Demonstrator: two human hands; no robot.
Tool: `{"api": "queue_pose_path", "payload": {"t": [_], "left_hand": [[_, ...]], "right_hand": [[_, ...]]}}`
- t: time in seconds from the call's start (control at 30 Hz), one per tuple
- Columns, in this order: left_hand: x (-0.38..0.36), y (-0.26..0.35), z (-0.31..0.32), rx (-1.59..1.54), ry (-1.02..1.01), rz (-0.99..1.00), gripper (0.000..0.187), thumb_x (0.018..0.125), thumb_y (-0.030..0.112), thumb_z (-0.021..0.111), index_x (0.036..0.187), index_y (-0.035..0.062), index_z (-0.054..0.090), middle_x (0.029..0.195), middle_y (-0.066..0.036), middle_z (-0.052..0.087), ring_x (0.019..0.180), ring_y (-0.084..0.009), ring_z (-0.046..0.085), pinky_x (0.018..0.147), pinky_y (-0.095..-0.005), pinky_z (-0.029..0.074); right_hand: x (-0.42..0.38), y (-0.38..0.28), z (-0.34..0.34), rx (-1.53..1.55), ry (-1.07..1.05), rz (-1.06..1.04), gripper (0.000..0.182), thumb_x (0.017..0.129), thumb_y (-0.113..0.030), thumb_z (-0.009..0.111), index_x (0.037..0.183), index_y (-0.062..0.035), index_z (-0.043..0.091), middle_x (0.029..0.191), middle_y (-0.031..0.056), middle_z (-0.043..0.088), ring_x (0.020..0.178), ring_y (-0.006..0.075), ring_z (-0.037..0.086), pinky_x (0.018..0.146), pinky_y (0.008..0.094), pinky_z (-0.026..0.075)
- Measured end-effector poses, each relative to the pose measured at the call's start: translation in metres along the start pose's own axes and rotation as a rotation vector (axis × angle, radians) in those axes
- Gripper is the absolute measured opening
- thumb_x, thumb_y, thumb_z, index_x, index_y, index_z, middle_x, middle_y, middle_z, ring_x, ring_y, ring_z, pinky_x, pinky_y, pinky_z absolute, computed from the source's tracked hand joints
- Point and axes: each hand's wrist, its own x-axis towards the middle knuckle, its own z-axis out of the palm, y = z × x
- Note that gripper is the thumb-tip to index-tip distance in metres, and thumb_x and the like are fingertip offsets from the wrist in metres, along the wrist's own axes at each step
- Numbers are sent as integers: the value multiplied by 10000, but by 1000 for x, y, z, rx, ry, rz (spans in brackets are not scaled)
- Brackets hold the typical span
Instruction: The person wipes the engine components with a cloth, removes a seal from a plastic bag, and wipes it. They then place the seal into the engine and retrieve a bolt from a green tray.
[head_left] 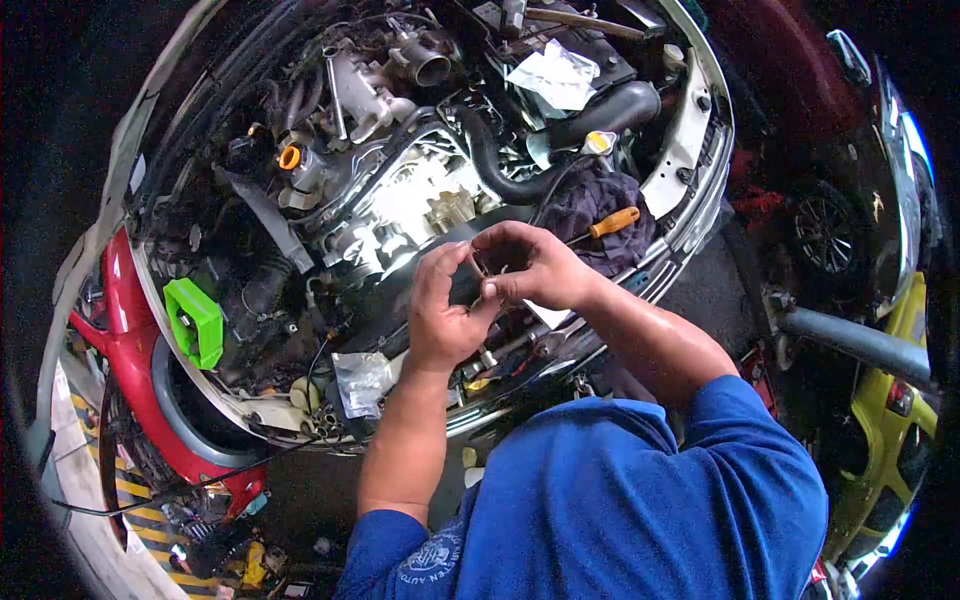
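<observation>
My left hand point(440, 305) and my right hand point(535, 268) meet over the front of an open engine bay. Both have curled fingers, with thumbs and fingertips brought together around a small, thin part that I cannot make out. Below and behind them lies the brightly lit metal engine point(425, 180). To the right of my right hand, a screwdriver with an orange handle point(615, 222) rests on a dark crumpled cloth point(580, 205). A clear plastic bag point(362, 384) lies near my left wrist.
A black hose point(485, 155) curves past the engine. A bright green plastic piece point(193, 323) sits at the left, and a white crumpled sheet point(558, 75) at the back right. A hammer with a wooden handle point(585, 22) lies at the far edge. Other cars stand on both sides.
</observation>
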Motion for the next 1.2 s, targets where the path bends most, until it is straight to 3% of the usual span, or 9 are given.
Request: {"api": "queue_pose_path", "payload": {"t": [0.17,0.33,0.47,0.63,0.67,0.73,0.87,0.9,1.2], "left_hand": [[5,-12,-9,35,-72,-3,564,674,91,790,1181,63,546,1126,-167,575,979,-324,600,845,-393,499],[13,-23,-20,-24,-19,-116,615,678,86,800,1231,46,534,1147,-153,574,990,-284,600,841,-360,501],[2,-88,-20,-123,68,-653,458,801,119,706,1211,-13,549,1061,-104,641,938,-187,609,835,-305,496],[16,-167,-10,-644,247,-1122,421,818,158,658,1181,-40,576,1050,-136,663,931,-207,638,832,-312,487],[18,-180,-5,-651,269,-1124,421,818,158,658,1181,-40,576,1050,-136,663,931,-207,638,832,-312,487],[14,-212,12,-528,251,-992,107,878,119,567,957,50,588,782,-38,593,655,-159,593,558,-355,519],[22,-215,10,-322,102,-954,282,902,155,522,1116,-20,575,983,-128,617,868,-238,617,648,-399,550],[22,-218,12,-316,169,-998,323,826,208,606,1069,8,675,1032,-169,689,956,-233,667,854,-314,500],[42,-203,7,-212,216,-1106,255,837,191,611,1001,15,694,884,-132,709,746,-178,674,699,-303,519]], "right_hand": [[13,-1,1,-193,-21,-18,589,742,-97,797,1238,13,501,1082,66,594,1020,145,548,918,311,449],[44,7,-5,97,16,197,590,807,-137,732,1302,23,453,1117,93,580,1025,165,545,893,316,458],[101,26,-7,404,197,247,445,835,-116,688,1210,5,483,1093,71,548,993,175,563,791,340,509],[168,44,-3,366,313,366,273,871,-137,651,1093,-16,549,976,85,596,893,201,604,724,331,516],[179,57,-8,347,317,405,272,866,-202,669,1048,-28,566,955,84,590,849,206,602,700,347,508],[193,63,-9,280,354,554,302,852,-262,686,1020,-40,567,904,76,572,820,212,597,680,356,504],[203,68,-7,263,338,633,344,838,-310,703,972,-28,557,835,82,538,725,217,594,645,357,509],[206,71,-7,275,343,630,366,833,-328,708,944,-16,551,819,88,538,698,218,594,627,359,509],[219,84,-12,122,349,689,475,881,-472,599,974,-8,556,905,136,601,804,245,605,722,387,502]]}}
